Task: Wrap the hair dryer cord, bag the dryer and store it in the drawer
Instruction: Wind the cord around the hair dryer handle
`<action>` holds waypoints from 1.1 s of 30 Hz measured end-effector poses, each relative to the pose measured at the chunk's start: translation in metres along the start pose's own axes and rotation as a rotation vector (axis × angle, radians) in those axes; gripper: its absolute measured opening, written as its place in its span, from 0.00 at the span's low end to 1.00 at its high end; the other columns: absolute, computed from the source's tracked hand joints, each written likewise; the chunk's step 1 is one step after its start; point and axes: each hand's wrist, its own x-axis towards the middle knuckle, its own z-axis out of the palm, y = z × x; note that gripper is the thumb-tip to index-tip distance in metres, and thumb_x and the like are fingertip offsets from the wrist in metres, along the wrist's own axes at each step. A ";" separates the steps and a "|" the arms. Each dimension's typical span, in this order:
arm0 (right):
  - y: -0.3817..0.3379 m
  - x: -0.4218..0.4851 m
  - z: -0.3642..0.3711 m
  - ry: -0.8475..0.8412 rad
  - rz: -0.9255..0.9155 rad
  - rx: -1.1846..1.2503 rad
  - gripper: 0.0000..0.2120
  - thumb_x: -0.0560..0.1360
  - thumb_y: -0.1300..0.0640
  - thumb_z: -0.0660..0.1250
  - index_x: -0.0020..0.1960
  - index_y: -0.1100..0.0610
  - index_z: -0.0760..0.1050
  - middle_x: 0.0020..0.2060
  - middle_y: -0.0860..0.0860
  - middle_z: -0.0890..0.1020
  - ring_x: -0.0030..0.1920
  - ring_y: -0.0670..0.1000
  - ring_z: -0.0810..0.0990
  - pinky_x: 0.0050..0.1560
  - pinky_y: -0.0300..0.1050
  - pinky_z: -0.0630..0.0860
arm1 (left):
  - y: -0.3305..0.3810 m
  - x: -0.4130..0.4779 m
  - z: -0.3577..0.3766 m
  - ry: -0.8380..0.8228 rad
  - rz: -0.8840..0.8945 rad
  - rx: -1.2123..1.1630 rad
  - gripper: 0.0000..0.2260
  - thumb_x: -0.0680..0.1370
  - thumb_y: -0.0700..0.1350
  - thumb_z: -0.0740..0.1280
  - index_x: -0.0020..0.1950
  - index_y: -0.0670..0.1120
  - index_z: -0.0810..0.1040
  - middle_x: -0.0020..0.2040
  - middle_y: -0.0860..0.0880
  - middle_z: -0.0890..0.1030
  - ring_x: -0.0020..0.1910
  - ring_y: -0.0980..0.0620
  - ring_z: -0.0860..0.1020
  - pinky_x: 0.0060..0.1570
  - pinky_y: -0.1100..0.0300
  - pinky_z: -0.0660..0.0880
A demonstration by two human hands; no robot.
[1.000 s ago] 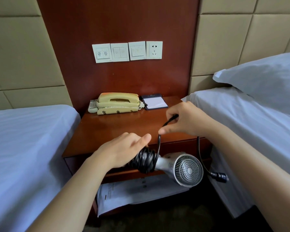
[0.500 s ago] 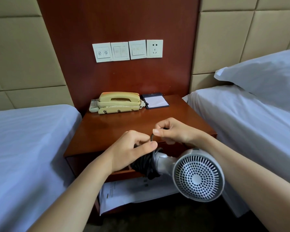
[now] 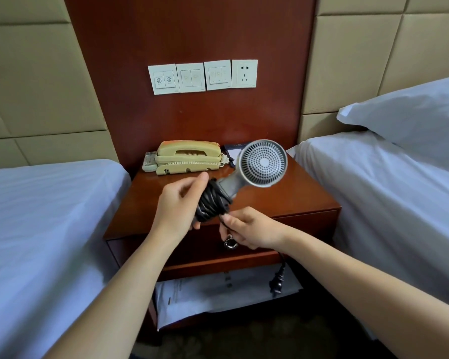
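A grey hair dryer (image 3: 259,165) is held above the wooden nightstand (image 3: 283,200), its perforated rear grille facing me. Black cord (image 3: 211,200) is coiled in several turns around its handle. My left hand (image 3: 178,203) grips the wrapped handle. My right hand (image 3: 249,229) pinches the loose cord just below the coil. The rest of the cord runs under my right wrist, and its black plug (image 3: 278,279) dangles in front of the lower shelf. The closed drawer (image 3: 192,248) has a metal ring pull (image 3: 230,243) partly hidden by my right hand.
A beige telephone (image 3: 188,158) and a dark notepad holder (image 3: 232,149) sit at the back of the nightstand. White plastic packaging (image 3: 218,294) lies on the lower shelf. Beds with white sheets flank both sides (image 3: 36,216) (image 3: 399,203). Wall switches and a socket (image 3: 244,73) are above.
The dryer has swung from low at the right, near the shelf, up above the nightstand top. My right hand has dropped from above the handle to below the coil, carrying the cord around.
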 end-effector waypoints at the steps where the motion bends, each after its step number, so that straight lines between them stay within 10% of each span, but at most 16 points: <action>1: -0.006 -0.002 0.004 -0.003 -0.021 -0.119 0.18 0.82 0.54 0.52 0.41 0.60 0.75 0.22 0.46 0.66 0.19 0.41 0.63 0.22 0.31 0.62 | -0.001 0.001 0.000 0.038 -0.047 -0.002 0.17 0.78 0.56 0.61 0.33 0.50 0.77 0.21 0.50 0.75 0.19 0.49 0.72 0.18 0.64 0.65; 8: -0.045 -0.018 0.008 -0.005 -0.210 -0.597 0.14 0.80 0.57 0.57 0.41 0.60 0.77 0.36 0.53 0.80 0.37 0.50 0.74 0.40 0.37 0.69 | -0.008 0.009 -0.007 0.222 -0.187 0.184 0.20 0.77 0.63 0.57 0.47 0.50 0.80 0.32 0.49 0.80 0.21 0.52 0.76 0.27 0.61 0.72; 14: -0.074 -0.029 -0.003 0.068 -0.242 -0.788 0.11 0.78 0.50 0.60 0.39 0.54 0.74 0.35 0.48 0.76 0.39 0.52 0.75 0.37 0.46 0.70 | -0.003 0.004 -0.007 0.167 -0.080 0.662 0.19 0.78 0.62 0.51 0.57 0.57 0.77 0.49 0.48 0.81 0.48 0.41 0.78 0.45 0.53 0.73; 20: -0.090 -0.036 -0.031 0.297 -0.298 -1.018 0.13 0.73 0.42 0.64 0.39 0.50 0.71 0.31 0.45 0.73 0.37 0.51 0.72 0.30 0.41 0.62 | 0.013 -0.003 0.001 -0.057 -0.010 0.875 0.18 0.81 0.57 0.46 0.42 0.53 0.71 0.39 0.48 0.72 0.40 0.43 0.71 0.42 0.53 0.67; 27: -0.070 -0.031 -0.072 0.276 -0.262 -0.678 0.14 0.70 0.46 0.70 0.31 0.53 0.74 0.25 0.45 0.74 0.29 0.44 0.69 0.34 0.44 0.67 | 0.010 0.000 0.000 -0.272 0.027 0.715 0.32 0.78 0.62 0.41 0.47 0.42 0.77 0.34 0.46 0.79 0.38 0.45 0.80 0.49 0.46 0.77; 33: -0.060 -0.033 -0.091 0.030 -0.223 -0.292 0.19 0.71 0.49 0.65 0.36 0.67 0.75 0.23 0.44 0.70 0.25 0.40 0.65 0.29 0.29 0.63 | 0.012 -0.004 0.003 -0.600 -0.070 0.373 0.37 0.77 0.65 0.46 0.44 0.36 0.81 0.20 0.48 0.73 0.19 0.51 0.71 0.25 0.63 0.69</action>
